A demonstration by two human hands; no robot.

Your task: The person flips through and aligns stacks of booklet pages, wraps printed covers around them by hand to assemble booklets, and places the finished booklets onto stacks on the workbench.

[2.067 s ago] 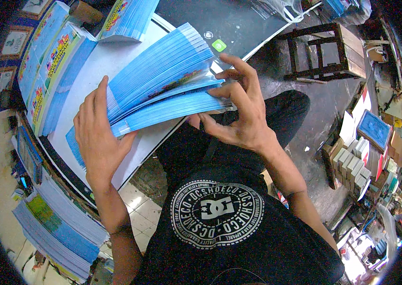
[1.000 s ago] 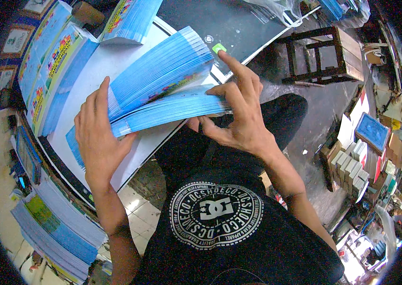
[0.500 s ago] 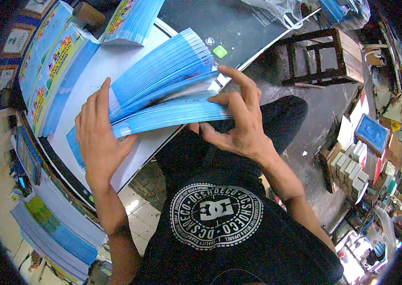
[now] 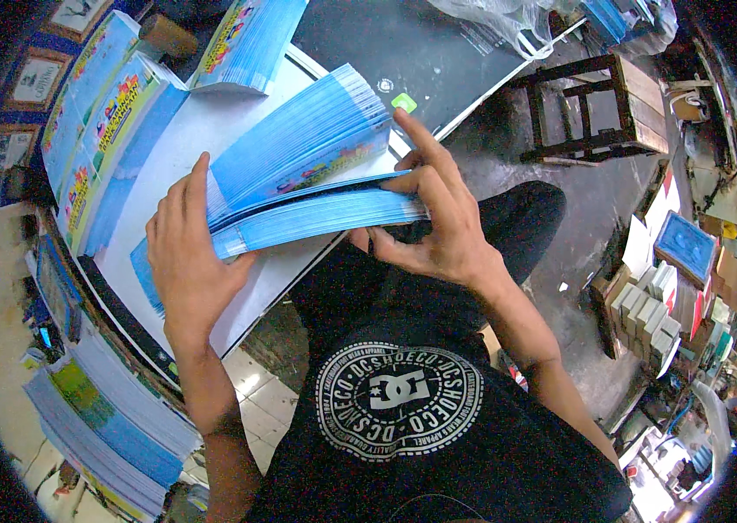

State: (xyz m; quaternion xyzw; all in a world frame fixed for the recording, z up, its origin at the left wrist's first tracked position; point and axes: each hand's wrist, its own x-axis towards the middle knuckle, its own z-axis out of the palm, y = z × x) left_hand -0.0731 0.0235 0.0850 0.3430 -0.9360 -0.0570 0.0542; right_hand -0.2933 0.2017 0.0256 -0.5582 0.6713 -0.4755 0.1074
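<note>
A thick stack of thin blue booklets (image 4: pixel 325 220) spans my two hands above the table's near edge. My left hand (image 4: pixel 187 261) grips its left end, thumb on the near side and fingers along the far side. At the other end, my right hand (image 4: pixel 448 216) clasps the near bundle, thumb underneath and fingers on top, with the index finger stretched out beyond it. Beyond a dark gap lies the fanned part of the stack (image 4: pixel 298 144), its edges spread like steps and a strip of colourful print showing on its right side.
More booklet stacks (image 4: pixel 129 144) stand at the table's left, with another stack (image 4: pixel 242 48) at the back beside a brown cylinder (image 4: pixel 168 35). A black board (image 4: pixel 360 35) covers the far tabletop. A wooden stool (image 4: pixel 643 105) stands right. Paper piles (image 4: pixel 111 427) sit lower left.
The gap between the near bundle and the fanned part has shifted; booklets once lifted near my right fingers now lie with the fanned part, showing its print. My right index finger has straightened outward.
</note>
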